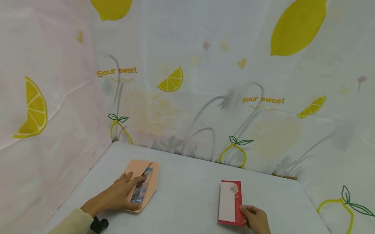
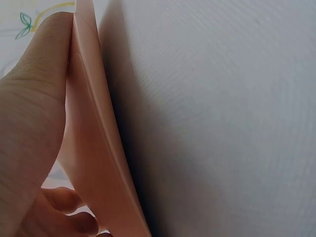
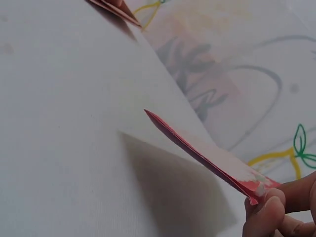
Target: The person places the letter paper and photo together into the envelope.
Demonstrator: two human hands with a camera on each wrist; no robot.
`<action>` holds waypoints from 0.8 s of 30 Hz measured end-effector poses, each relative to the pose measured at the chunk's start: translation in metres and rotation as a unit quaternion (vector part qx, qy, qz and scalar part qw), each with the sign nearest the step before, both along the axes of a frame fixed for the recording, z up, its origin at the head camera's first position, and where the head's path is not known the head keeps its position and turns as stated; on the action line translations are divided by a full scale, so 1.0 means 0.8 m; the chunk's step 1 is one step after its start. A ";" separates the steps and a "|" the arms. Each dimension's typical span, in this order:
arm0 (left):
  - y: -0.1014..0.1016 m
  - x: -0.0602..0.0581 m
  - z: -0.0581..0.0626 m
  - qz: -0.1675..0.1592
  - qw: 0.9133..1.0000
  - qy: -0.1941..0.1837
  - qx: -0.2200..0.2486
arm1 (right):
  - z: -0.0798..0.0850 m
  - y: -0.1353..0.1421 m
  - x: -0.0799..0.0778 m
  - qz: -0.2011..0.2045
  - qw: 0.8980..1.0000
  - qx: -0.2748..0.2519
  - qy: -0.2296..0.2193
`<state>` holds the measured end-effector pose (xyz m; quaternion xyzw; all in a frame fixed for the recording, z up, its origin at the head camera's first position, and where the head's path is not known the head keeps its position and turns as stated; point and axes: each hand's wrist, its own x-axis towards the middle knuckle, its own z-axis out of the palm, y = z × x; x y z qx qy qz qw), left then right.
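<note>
A peach envelope [image 1: 151, 192] is at the left of the table, its flap side up, with a blue and purple printed card [image 1: 139, 193] showing at its opening. My left hand [image 1: 120, 194] holds the envelope, thumb by its near end and fingers across its face and left side. In the left wrist view the envelope [image 2: 96, 143] is edge-on, tilted over its shadow. On the right, my right hand [image 1: 256, 221] pinches a red-and-white greeting card [image 1: 228, 203] with a small flower at its upper right. The right wrist view shows this card [image 3: 197, 155] edge-on, above its shadow.
A white table [image 1: 184, 204] carries everything. Behind and at both sides hang pale cloth walls [image 1: 193, 30] printed with lemons. A black strap piece [image 1: 99, 225] sits at the left wrist, by a cream sleeve [image 1: 73, 225].
</note>
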<state>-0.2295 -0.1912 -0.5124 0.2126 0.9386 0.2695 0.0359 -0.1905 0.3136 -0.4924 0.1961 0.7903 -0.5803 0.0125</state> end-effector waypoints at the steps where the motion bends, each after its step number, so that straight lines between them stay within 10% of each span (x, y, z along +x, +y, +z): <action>1: 0.000 0.000 0.000 0.000 1.000 0.000 -0.001 | 0.000 -0.002 -0.001 0.000 1.000 -0.004 0.001; 24: 0.004 0.002 0.001 -0.002 1.000 0.017 -0.007 | -0.003 -0.042 -0.005 0.041 0.997 -0.060 0.036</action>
